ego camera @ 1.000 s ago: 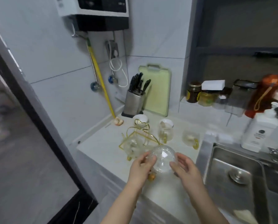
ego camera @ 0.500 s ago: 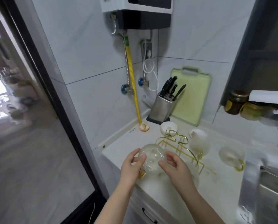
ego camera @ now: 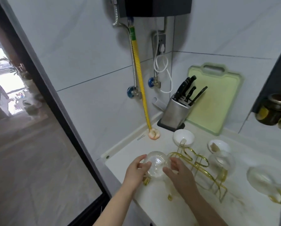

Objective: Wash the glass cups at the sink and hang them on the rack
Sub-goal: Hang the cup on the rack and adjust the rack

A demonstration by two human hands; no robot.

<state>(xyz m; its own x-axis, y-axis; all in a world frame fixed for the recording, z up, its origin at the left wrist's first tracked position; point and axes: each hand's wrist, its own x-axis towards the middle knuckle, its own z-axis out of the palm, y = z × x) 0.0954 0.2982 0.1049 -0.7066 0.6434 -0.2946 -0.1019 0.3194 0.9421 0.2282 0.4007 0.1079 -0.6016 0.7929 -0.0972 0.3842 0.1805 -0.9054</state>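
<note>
Your left hand (ego camera: pixel 134 172) and right hand (ego camera: pixel 179 174) are both clamped on one round glass cup (ego camera: pixel 156 165), fingers curled against its sides, just left of the gold wire rack (ego camera: pixel 201 170) on the white surface (ego camera: pixel 152 203). You hold it bottom-up with its gold handle (ego camera: pixel 146 181) low by your left palm. Two more glass cups (ego camera: pixel 222 162) sit right of the rack, the far one (ego camera: pixel 265 180) lying near the edge. Behind, a white bowl (ego camera: pixel 183 137) looks empty; a second bowl (ego camera: pixel 218 145) holds something pale. A steel block (ego camera: pixel 175 113) holds black-handled knives.
</note>
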